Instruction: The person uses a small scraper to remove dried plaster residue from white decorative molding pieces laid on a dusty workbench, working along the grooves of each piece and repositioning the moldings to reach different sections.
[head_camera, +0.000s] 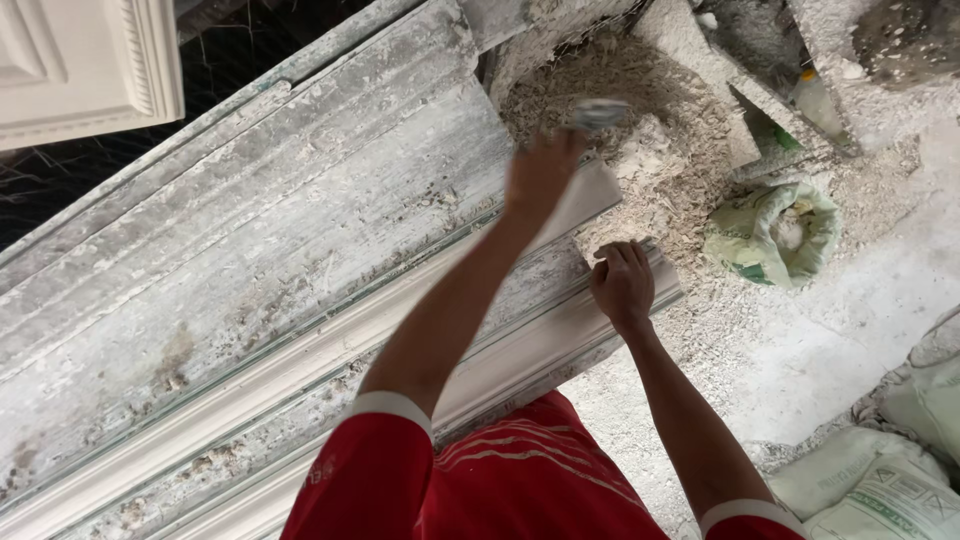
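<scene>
A dusty concrete floor (820, 340) spreads to the right, strewn with a heap of pale plaster rubble (640, 150). An open greenish sack (775, 235) sits beside the heap, and filled sacks (880, 480) crowd the lower right corner. A white moulded panel (80, 65) fills the upper left.

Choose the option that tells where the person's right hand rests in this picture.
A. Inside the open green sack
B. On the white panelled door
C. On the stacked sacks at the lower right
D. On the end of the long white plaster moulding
D: the right hand lies flat on the end of the long white plaster moulding, well apart from the open green sack on the dusty floor.
</scene>
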